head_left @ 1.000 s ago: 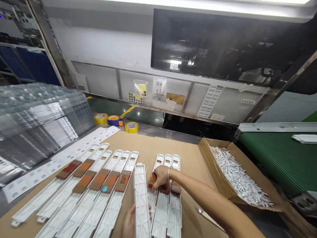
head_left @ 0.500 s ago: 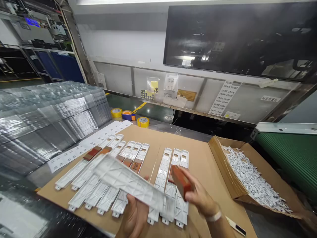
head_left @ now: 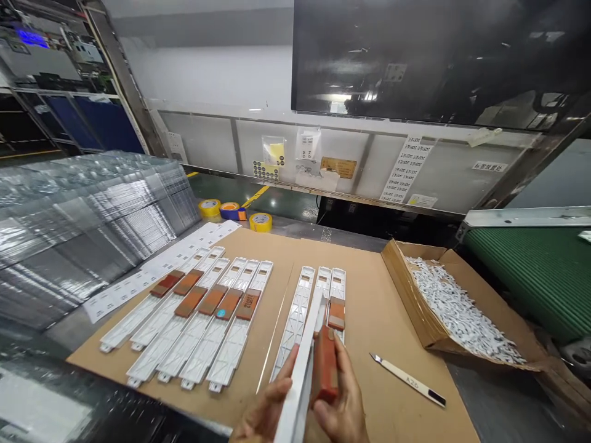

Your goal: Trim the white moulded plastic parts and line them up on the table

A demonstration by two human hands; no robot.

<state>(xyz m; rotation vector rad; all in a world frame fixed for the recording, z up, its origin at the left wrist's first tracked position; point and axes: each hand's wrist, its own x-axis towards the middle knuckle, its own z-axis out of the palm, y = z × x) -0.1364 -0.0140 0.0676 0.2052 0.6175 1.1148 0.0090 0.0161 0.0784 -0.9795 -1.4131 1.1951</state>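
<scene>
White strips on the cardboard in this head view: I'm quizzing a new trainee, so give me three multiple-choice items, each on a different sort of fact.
1. Where does the craft knife lie? A on the cardboard sheet; B in the box; C on the green conveyor.
2. How many tape rolls stand beyond the sheet? A two; B three; C five.
3. How is the white strip in the left hand held? A flat on the sheet; B up on its edge; C propped on the box.

1: A, it rests on bare cardboard right of the strips.
2: B, two yellow rolls and a blue-and-orange one show.
3: B, its narrow side faces the view, while the right hand holds a reddish-brown block against it.
</scene>
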